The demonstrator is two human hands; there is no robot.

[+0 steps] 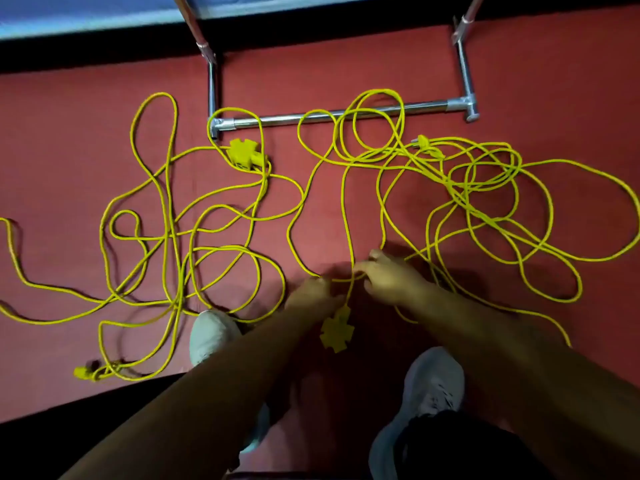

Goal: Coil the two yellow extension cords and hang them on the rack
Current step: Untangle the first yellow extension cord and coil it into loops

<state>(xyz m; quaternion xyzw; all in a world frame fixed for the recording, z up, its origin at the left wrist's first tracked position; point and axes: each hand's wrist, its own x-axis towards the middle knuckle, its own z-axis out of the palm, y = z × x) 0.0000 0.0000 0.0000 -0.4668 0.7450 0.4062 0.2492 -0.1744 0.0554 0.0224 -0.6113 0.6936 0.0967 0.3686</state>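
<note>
A: Cord count, position?
B: Two, uncoiled on floor (69,140): left cord (167,202) at 9 o'clock, right cord (551,206) at 2, below rack (346,114).
A: Hands?
B: Left hand (313,294) and right hand (391,275) both pinch right cord above its socket (337,332).

Head cam, steeply down (wide-angle)

Rack (346,114) at back of floor (69,133), bar running L-R. Left cord (166,202) sprawls front-L of it, one loop over bar's L end. Left socket block (242,154) lies just in front of that end.

Right cord (485,202) sprawls to the R, loops crossing mid-bar. Left hand (311,294) & right hand (391,275) meet on right cord btw the tangles. Right socket block (337,332) sits just in front of the hands, btw left shoe (211,336) & right shoe (433,382).
</note>
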